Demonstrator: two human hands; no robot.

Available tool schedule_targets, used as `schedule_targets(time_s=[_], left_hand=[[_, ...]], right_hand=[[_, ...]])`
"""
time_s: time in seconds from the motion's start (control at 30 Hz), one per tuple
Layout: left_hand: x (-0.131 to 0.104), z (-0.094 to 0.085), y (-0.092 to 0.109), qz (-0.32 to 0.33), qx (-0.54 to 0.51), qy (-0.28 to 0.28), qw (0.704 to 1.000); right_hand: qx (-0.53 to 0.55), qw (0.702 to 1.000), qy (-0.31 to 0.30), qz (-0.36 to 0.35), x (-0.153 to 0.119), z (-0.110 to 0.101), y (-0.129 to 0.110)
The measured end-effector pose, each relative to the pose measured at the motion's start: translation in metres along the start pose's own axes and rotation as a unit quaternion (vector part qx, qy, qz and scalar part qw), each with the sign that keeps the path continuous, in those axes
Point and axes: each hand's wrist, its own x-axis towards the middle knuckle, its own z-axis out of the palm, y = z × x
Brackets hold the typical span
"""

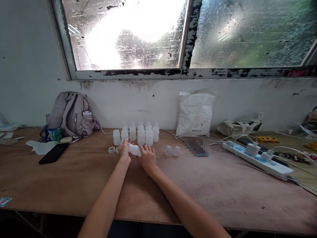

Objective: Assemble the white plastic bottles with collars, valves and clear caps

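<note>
A translucent white baby bottle (135, 150) lies tilted between my two hands, just above the table. My left hand (124, 150) is closed around its top end, at the left. My right hand (148, 157) grips the base end from the right. Behind my hands stand several similar bottles (149, 135) upright in a group; the leftmost bottle (116, 137) has no nipple top. A white ring (111, 149) lies left of my left hand, with another partly hidden by the fingers. Two clear domed caps (172, 150) rest to the right of my right hand.
A grey backpack (68, 115) leans on the wall at left, with a black phone (54, 153) before it. A white plastic mailer bag (195, 112) stands at the back right. Farther right lie a power strip (257, 158) with chargers and cables. The table's front edge (156, 221) is close below my forearms.
</note>
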Motion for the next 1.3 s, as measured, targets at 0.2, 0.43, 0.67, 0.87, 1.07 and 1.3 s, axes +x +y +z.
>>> schedule_targets(time_s=[0.2, 0.43, 0.67, 0.87, 1.07, 1.3], left_hand=[[0.013, -0.010, 0.008, -0.037, -0.057, 0.038, 0.997], [0.032, -0.035, 0.021, -0.088, -0.098, 0.035, 0.991], [0.033, -0.034, 0.013, -0.106, -0.078, 0.008, 0.991], [0.028, -0.028, 0.012, -0.043, -0.051, -0.018, 0.998], [0.024, -0.026, 0.015, 0.013, -0.016, -0.061, 0.998], [0.011, -0.020, 0.018, 0.031, 0.049, -0.121, 0.991]], right_hand=[[0.087, 0.992, -0.090, 0.001, -0.002, 0.005, 0.005], [0.215, 0.970, -0.106, 0.044, -0.001, 0.012, 0.013], [0.329, 0.935, -0.114, 0.067, 0.001, 0.024, 0.021], [0.252, 0.964, -0.044, 0.071, -0.001, 0.029, 0.022], [0.242, 0.962, 0.122, 0.038, 0.002, 0.007, 0.013], [0.217, 0.960, 0.173, -0.047, 0.000, -0.015, 0.006]])
